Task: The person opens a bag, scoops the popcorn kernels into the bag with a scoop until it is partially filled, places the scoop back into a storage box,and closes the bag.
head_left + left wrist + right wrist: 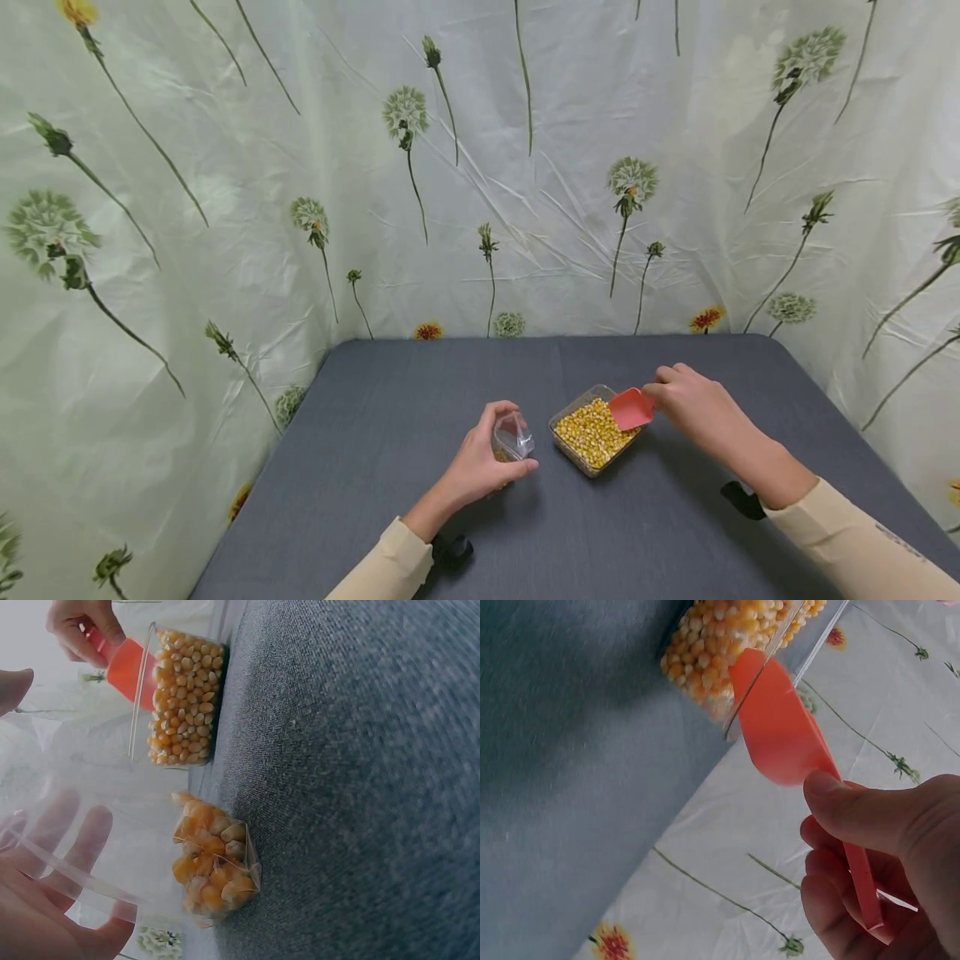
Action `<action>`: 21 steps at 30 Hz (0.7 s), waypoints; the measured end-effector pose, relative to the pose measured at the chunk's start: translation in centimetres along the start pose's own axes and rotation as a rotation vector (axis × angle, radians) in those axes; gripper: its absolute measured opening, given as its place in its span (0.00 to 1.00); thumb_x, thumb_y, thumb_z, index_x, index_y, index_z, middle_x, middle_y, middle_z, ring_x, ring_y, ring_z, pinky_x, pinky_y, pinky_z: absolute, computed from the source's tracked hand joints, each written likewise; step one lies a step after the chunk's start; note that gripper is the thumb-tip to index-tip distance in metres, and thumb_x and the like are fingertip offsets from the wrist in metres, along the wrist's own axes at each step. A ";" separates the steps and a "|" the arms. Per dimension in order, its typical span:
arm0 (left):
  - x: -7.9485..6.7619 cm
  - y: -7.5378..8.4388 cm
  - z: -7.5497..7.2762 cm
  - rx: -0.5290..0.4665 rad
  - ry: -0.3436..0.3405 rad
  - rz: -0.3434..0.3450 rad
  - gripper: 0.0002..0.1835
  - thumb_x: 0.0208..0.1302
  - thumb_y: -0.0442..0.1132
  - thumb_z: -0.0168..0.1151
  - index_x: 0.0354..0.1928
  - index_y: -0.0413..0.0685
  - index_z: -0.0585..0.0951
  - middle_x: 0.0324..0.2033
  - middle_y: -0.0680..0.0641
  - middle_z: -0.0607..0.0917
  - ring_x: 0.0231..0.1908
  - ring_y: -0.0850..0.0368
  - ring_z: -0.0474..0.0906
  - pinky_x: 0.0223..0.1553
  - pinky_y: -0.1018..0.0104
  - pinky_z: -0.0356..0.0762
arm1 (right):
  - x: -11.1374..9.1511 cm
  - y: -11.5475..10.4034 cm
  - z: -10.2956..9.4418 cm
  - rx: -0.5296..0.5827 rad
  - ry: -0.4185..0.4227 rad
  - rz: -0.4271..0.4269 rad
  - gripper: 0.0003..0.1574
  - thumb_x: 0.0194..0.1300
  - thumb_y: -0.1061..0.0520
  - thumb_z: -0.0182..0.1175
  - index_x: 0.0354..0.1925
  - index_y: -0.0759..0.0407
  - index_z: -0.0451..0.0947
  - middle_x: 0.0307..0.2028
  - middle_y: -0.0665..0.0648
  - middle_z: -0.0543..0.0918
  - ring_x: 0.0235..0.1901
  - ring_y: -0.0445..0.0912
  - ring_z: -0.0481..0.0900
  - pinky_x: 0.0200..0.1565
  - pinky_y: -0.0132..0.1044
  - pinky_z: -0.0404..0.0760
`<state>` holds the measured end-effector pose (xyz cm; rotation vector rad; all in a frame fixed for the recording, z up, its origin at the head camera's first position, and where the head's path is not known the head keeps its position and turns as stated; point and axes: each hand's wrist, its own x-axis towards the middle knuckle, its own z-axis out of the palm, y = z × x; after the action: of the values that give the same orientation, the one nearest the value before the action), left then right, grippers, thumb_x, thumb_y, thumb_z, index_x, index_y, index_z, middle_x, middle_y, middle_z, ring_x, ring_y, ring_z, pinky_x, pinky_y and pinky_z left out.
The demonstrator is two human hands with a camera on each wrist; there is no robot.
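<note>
My left hand (480, 460) holds a clear plastic bag (513, 435) by its mouth, fingers and thumb curved around the spread opening. Corn kernels (214, 862) fill the bag's bottom, which sits at the cloth in the left wrist view. To the right stands a clear square container (572, 458), nearly full of yellow corn kernels (592, 432). My right hand (701, 410) grips a red scoop (630, 410) by its handle. The scoop's front edge dips into the kernels at the container's right side, its bowl tilted over the rim in the right wrist view.
A dark grey cloth (420, 400) covers the table. Behind it and along the sides hangs a pale curtain (465, 192) printed with dandelions. Black wrist gear shows under the left wrist (453, 552) and the right wrist (742, 500).
</note>
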<state>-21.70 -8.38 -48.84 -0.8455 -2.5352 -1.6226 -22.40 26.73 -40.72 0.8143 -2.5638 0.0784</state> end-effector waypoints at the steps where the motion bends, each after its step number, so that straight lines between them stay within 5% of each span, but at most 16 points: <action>1: 0.0 0.0 0.0 0.002 0.003 0.002 0.40 0.57 0.56 0.75 0.67 0.67 0.63 0.54 0.60 0.79 0.52 0.61 0.75 0.53 0.54 0.73 | 0.0 0.0 0.2 0.021 -0.020 0.011 0.19 0.48 0.74 0.75 0.32 0.53 0.86 0.25 0.48 0.71 0.27 0.45 0.68 0.23 0.36 0.68; 6: -0.1 -0.2 0.1 0.004 0.005 0.006 0.42 0.57 0.55 0.76 0.69 0.66 0.62 0.52 0.59 0.78 0.52 0.61 0.75 0.54 0.54 0.72 | 0.0 0.2 1.1 0.133 -0.068 0.047 0.20 0.43 0.72 0.78 0.34 0.54 0.88 0.26 0.45 0.73 0.27 0.43 0.70 0.27 0.38 0.72; 11: -0.2 -0.3 0.2 0.019 0.007 -0.007 0.45 0.56 0.56 0.76 0.71 0.66 0.61 0.52 0.60 0.77 0.52 0.62 0.75 0.56 0.53 0.72 | -0.2 0.2 2.4 0.233 -0.080 0.085 0.13 0.51 0.66 0.76 0.37 0.58 0.89 0.27 0.45 0.76 0.26 0.39 0.71 0.27 0.37 0.72; 21: -0.2 0.1 0.1 0.042 0.023 -0.038 0.46 0.55 0.60 0.75 0.72 0.66 0.61 0.53 0.59 0.78 0.52 0.60 0.75 0.53 0.52 0.73 | 0.1 0.1 4.1 0.400 -0.128 0.192 0.13 0.57 0.60 0.75 0.43 0.60 0.89 0.27 0.43 0.77 0.23 0.36 0.67 0.25 0.34 0.67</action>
<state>-21.43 -8.33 -48.93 -0.7760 -2.5755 -1.5738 -24.15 25.99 -44.40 0.7246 -2.7849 0.6350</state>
